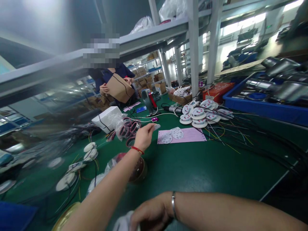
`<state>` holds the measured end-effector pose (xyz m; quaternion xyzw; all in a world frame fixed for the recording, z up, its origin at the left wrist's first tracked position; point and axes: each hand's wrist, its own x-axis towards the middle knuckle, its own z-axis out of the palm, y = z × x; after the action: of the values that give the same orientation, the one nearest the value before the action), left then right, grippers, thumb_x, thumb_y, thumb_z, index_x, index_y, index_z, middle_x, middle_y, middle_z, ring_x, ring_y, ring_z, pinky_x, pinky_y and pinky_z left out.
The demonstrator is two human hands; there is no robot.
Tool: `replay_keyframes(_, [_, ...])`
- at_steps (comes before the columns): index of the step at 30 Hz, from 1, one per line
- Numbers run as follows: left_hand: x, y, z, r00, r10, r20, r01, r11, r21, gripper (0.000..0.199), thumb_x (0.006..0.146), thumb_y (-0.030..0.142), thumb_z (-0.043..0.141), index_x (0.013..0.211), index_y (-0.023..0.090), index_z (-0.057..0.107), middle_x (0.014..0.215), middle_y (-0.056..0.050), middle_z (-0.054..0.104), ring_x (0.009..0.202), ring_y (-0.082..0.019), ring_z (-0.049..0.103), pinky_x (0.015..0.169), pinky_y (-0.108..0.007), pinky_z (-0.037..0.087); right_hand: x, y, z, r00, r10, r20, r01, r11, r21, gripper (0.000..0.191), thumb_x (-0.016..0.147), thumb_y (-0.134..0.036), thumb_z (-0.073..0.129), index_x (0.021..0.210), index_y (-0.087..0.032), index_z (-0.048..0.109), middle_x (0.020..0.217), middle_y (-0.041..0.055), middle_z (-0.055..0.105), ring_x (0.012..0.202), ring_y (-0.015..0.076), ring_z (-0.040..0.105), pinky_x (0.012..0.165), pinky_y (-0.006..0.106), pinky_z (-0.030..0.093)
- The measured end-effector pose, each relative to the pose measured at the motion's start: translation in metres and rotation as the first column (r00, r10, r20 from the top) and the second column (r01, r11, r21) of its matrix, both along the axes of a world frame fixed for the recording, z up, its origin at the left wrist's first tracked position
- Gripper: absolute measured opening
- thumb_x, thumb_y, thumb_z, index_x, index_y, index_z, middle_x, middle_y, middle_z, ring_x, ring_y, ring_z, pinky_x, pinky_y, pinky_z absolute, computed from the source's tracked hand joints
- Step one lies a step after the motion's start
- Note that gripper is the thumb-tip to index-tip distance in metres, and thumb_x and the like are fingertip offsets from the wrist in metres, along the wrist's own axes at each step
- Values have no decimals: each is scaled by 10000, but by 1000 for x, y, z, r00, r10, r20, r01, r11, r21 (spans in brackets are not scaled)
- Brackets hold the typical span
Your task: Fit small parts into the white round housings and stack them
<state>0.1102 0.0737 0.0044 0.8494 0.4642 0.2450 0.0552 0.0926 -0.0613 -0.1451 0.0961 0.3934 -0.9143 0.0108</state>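
A small pale, see-through piece [157,126] is pinched between the fingertips of the left hand [143,137], above the worktop [204,173], near the left end of a pink sheet [193,136]. What the piece is cannot be made out. A red band circles the left wrist.

The right hand [152,212], below a silver bracelet [173,205], curls against a white item [122,222] at the lower edge of view; whether its fingers are closed on it, I cannot tell.

Two white discs [177,133] lie on the pink sheet. Just beyond the left hand sits a small purple item [155,119]. Beside that hand, on its left, are dark-red rings [124,131], partly under clear plastic, next to a white box [107,119]. A dark brown round container [140,170] stands partly behind the left forearm.

Right of the sheet, white reels [198,113] with red marks are heaped among loose wires. Past them are a red box [217,92] and a blue crate [262,110] of metal parts. Across the worktop, a person [112,74] holds a cardboard box [120,88].
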Motion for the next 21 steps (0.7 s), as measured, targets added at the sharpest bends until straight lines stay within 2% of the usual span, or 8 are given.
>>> replay_keyframes(3, [-50, -43, 19, 971, 54, 233, -98, 978, 184, 237, 911, 303, 478, 1061, 199, 629, 1011, -24, 691, 875, -152, 636, 779, -246, 482, 3, -2, 17, 980, -182, -80, 170, 976, -140, 391, 655, -350, 493, 892, -71, 630, 716, 76, 661, 604, 146, 605, 672, 289, 443])
replay_keyframes(5, [-89, -81, 18, 945, 123, 304, -206, 944, 258, 198, 881, 293, 540, 1029, 204, 636, 946, -11, 696, 816, -143, 642, 749, -239, 492, 11, -5, 32, 942, -280, -187, 245, 951, -188, 476, 628, -408, 479, 885, -34, 621, 807, 131, 663, 732, 193, 639, 765, 320, 433])
replay_keyframes(7, [-124, -120, 7, 933, 191, 305, -291, 900, 326, 169, 878, 235, 544, 1016, 211, 638, 960, -13, 695, 855, -144, 646, 794, -247, 494, 18, -9, 47, 887, -417, -198, 372, 899, -230, 487, 590, -416, 520, 882, -37, 612, 832, 133, 659, 779, 215, 647, 798, 331, 424])
replay_keyframes(8, [-139, -138, -1, 941, 187, 281, -285, 887, 364, 182, 878, 198, 536, 1032, 216, 632, 972, -16, 695, 865, -143, 648, 796, -246, 498, 21, -11, 52, 863, -472, -181, 426, 872, -241, 488, 579, -410, 543, 896, -44, 606, 834, 127, 658, 782, 216, 648, 801, 333, 425])
replay_keyframes(11, [-167, -176, -30, 993, 34, 110, -77, 909, 409, 320, 863, 81, 512, 1138, 224, 591, 1035, -33, 690, 951, -148, 640, 840, -250, 499, 23, -17, 61, 823, -556, -119, 523, 822, -224, 488, 588, -386, 583, 953, -62, 580, 826, 117, 661, 760, 204, 648, 793, 339, 435])
replay_keyframes(14, [-175, -189, -52, 995, -99, -8, 95, 926, 365, 421, 858, 41, 490, 1244, 203, 534, 1129, -62, 664, 1074, -161, 600, 918, -268, 484, 22, -21, 63, 794, -604, -71, 589, 793, -159, 466, 609, -347, 598, 984, -74, 561, 839, 117, 663, 744, 194, 640, 781, 354, 446])
replay_keyframes(17, [-175, -189, -62, 992, -124, -1, 118, 937, 328, 444, 867, 47, 476, 1288, 186, 497, 1204, -75, 629, 1151, -164, 559, 988, -284, 456, 22, -21, 62, 780, -624, -37, 619, 779, -102, 452, 621, -331, 599, 992, -78, 552, 840, 114, 659, 750, 197, 634, 775, 366, 449])
replay_keyframes(21, [-176, -188, -63, 991, -131, -22, 131, 951, 281, 458, 881, 60, 444, 1319, 191, 466, 1259, -65, 598, 1192, -154, 533, 1027, -284, 437, 22, -19, 62, 794, -607, -33, 604, 794, -69, 413, 652, -336, 580, 983, -89, 556, 826, 98, 653, 739, 180, 624, 781, 362, 447])
